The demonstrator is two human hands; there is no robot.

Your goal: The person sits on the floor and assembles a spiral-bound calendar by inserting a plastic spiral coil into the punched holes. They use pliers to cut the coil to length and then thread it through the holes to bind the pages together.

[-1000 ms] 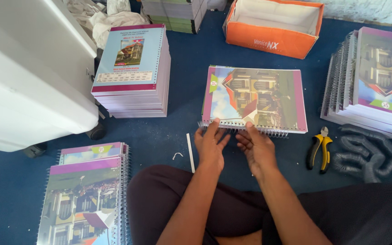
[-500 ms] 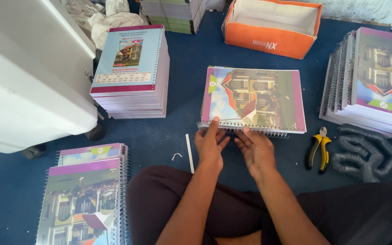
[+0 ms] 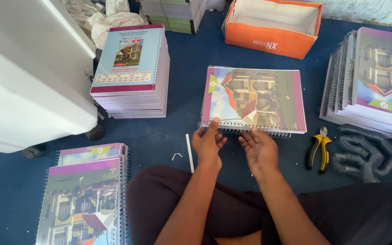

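Pressing along the wire spiral [image 3: 246,132] at the notebook's [image 3: 253,98] six-o'clock edge on the blue floor [image 3: 182,81], left hand [image 3: 208,144] and right hand [image 3: 259,147] open-fingered, best kept evenly spread, pliers [image 3: 318,148] at three o'clock.

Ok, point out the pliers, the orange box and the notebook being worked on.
pliers [image 3: 317,153], head view, on the yellow-and-black handles.
orange box [image 3: 268,41], head view, on its front wall.
notebook [image 3: 255,97], head view, on the middle of its picture cover, above both hands.
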